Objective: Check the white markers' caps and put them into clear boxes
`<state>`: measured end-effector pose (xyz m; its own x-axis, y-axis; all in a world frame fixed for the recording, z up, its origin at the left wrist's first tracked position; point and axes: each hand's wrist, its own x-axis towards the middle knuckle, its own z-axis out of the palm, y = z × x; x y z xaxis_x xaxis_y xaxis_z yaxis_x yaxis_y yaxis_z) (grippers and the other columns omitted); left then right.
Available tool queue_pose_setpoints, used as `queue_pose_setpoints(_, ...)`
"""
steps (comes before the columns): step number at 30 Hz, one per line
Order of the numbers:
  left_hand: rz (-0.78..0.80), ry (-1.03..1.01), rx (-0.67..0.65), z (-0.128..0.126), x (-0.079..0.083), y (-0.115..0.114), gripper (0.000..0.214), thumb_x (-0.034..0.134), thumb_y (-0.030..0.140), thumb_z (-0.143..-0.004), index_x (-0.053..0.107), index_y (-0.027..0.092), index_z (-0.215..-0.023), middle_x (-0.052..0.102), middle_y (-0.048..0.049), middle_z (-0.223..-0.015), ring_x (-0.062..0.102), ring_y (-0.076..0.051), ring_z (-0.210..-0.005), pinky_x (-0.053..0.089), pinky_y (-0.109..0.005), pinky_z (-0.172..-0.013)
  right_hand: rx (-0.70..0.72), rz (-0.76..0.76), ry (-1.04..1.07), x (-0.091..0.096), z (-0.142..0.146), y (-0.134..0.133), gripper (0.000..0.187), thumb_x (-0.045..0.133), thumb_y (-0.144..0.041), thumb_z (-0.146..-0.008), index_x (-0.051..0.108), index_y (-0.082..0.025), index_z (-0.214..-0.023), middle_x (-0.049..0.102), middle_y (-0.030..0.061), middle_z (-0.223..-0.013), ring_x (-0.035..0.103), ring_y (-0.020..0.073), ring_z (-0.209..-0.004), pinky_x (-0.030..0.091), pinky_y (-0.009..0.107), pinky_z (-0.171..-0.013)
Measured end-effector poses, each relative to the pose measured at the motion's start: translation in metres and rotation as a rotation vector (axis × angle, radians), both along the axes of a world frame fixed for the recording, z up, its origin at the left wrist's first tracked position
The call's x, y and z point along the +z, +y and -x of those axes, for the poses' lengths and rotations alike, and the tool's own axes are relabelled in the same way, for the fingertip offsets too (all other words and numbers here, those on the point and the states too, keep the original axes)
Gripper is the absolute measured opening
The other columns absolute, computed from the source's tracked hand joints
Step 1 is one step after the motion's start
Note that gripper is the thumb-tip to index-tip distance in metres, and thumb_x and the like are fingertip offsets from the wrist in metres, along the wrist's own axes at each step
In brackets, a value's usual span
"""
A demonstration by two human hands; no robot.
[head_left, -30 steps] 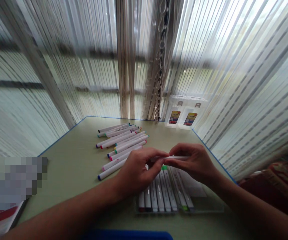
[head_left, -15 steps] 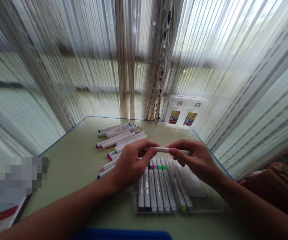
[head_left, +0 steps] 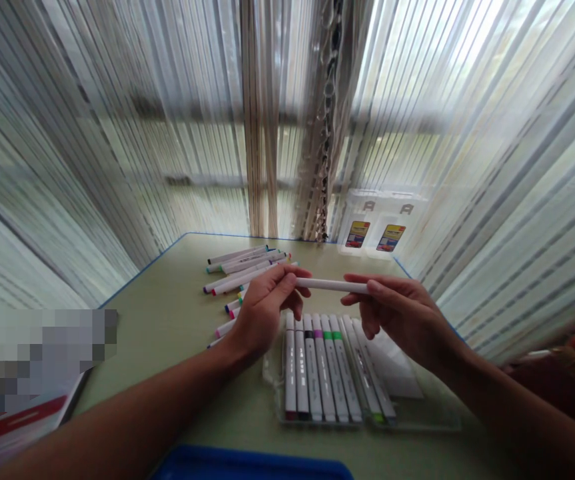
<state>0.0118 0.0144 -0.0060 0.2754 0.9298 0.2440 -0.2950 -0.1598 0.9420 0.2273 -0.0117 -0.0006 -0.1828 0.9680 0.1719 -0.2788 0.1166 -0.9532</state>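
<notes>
Between my two hands a white marker (head_left: pixel 332 285) is held level above the table. My left hand (head_left: pixel 270 303) pinches its left end between thumb and fingers. At the right end, my right hand (head_left: pixel 397 300) grips it the same way, covering the tip. Below lies a clear plastic case (head_left: pixel 417 420) with several white markers (head_left: pixel 322 380) side by side, some with black, purple or green bands. Two of these markers lean at a slant on the right. Behind my left wrist, a loose pile of white markers (head_left: pixel 242 267) with coloured ends is partly hidden.
An upright clear case with two labels (head_left: pixel 374 230) stands at the table's back right. A blue object (head_left: pixel 257 463) lies at the near edge. A partly blurred-out book-like item (head_left: pixel 32 413) is at left. String curtains (head_left: pixel 182 133) hang behind the pale green table (head_left: pixel 152 313).
My hands have moved further apart along the marker, so more of its white barrel shows. The whole view has shifted slightly, with things appearing further right.
</notes>
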Motion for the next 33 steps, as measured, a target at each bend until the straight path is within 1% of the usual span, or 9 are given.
queue_pose_setpoints(6, -0.005, -0.062, -0.077, 0.0, 0.001, -0.002, 0.025, 0.052, 0.027, -0.094, 0.066, 0.007, -0.103, 0.067, -0.0079, -0.08, 0.057, -0.01, -0.053, 0.044, -0.024, -0.054, -0.027, 0.063, 0.092, 0.003, -0.001, 0.004, 0.024, 0.073, -0.033, -0.081, 0.08, -0.019, -0.1, 0.079, 0.0103, -0.083, 0.055, 0.0107, -0.041, 0.049, 0.023, -0.039)
queue_pose_setpoints(9, -0.008, -0.075, -0.085, 0.0, 0.001, -0.002, 0.025, 0.051, 0.025, -0.094, 0.066, 0.007, -0.104, 0.069, -0.0089, -0.081, 0.058, -0.01, -0.053, 0.044, -0.024, -0.053, -0.021, 0.082, 0.113, 0.002, -0.003, 0.006, 0.025, 0.071, -0.034, -0.083, 0.079, -0.017, -0.101, 0.079, 0.0107, -0.085, 0.055, 0.01, -0.04, 0.049, 0.022, -0.039)
queue_pose_setpoints(12, -0.002, -0.083, -0.086, 0.0, 0.001, -0.002, 0.025, 0.051, 0.025, -0.094, 0.066, 0.007, -0.105, 0.071, -0.0098, -0.081, 0.058, -0.01, -0.052, 0.044, -0.024, -0.053, -0.015, 0.092, 0.129, 0.001, -0.004, 0.007, 0.027, 0.07, -0.035, -0.085, 0.078, -0.016, -0.102, 0.079, 0.0104, -0.086, 0.055, 0.0101, -0.04, 0.049, 0.022, -0.039)
queue_pose_setpoints(15, 0.006, -0.094, -0.088, 0.0, 0.0, -0.001, 0.027, 0.052, 0.026, -0.095, 0.065, 0.006, -0.108, 0.072, -0.0106, -0.081, 0.058, -0.01, -0.051, 0.043, -0.024, -0.052, -0.016, 0.1, 0.141, 0.001, -0.004, 0.007, 0.028, 0.071, -0.036, -0.084, 0.078, -0.016, -0.102, 0.079, 0.0093, -0.086, 0.056, 0.0108, -0.04, 0.05, 0.023, -0.038)
queue_pose_setpoints(18, 0.01, -0.117, -0.112, 0.0, 0.0, -0.001, 0.029, 0.053, 0.028, -0.095, 0.065, 0.006, -0.11, 0.073, -0.0117, -0.082, 0.058, -0.011, -0.051, 0.044, -0.025, -0.052, -0.023, 0.092, 0.145, 0.001, -0.003, 0.008, 0.029, 0.072, -0.038, -0.083, 0.078, -0.016, -0.102, 0.079, 0.0085, -0.084, 0.056, 0.0112, -0.039, 0.05, 0.023, -0.037)
queue_pose_setpoints(21, -0.004, -0.123, -0.142, 0.0, 0.0, -0.001, 0.03, 0.055, 0.028, -0.095, 0.065, 0.006, -0.111, 0.074, -0.0121, -0.084, 0.059, -0.011, -0.053, 0.045, -0.025, -0.054, -0.035, 0.083, 0.151, 0.0, -0.003, 0.011, 0.029, 0.071, -0.04, -0.085, 0.077, -0.016, -0.101, 0.079, 0.0085, -0.085, 0.055, 0.0105, -0.038, 0.049, 0.022, -0.036)
queue_pose_setpoints(24, -0.036, -0.093, -0.135, 0.0, 0.001, -0.003, 0.031, 0.056, 0.027, -0.094, 0.065, 0.006, -0.115, 0.074, -0.0125, -0.088, 0.06, -0.011, -0.056, 0.046, -0.026, -0.057, -0.048, 0.081, 0.157, -0.003, -0.003, 0.013, 0.029, 0.07, -0.04, -0.086, 0.077, -0.015, -0.099, 0.079, 0.0086, -0.085, 0.055, 0.0099, -0.038, 0.049, 0.022, -0.036)
queue_pose_setpoints(28, -0.086, -0.002, -0.1, -0.001, 0.001, -0.005, 0.033, 0.055, 0.026, -0.094, 0.064, 0.006, -0.119, 0.074, -0.0138, -0.093, 0.06, -0.01, -0.058, 0.046, -0.026, -0.059, -0.063, 0.074, 0.152, -0.003, -0.004, 0.015, 0.028, 0.068, -0.039, -0.087, 0.077, -0.014, -0.096, 0.079, 0.0088, -0.082, 0.055, 0.0096, -0.038, 0.048, 0.021, -0.036)
queue_pose_setpoints(33, -0.133, 0.115, -0.035, -0.001, -0.002, -0.002, 0.033, 0.053, 0.026, -0.095, 0.064, 0.006, -0.118, 0.073, -0.0118, -0.09, 0.059, -0.009, -0.056, 0.047, -0.025, -0.057, -0.084, 0.027, 0.107, -0.004, -0.004, 0.014, 0.028, 0.069, -0.039, -0.087, 0.077, -0.013, -0.092, 0.078, 0.01, -0.078, 0.055, 0.0094, -0.039, 0.048, 0.021, -0.037)
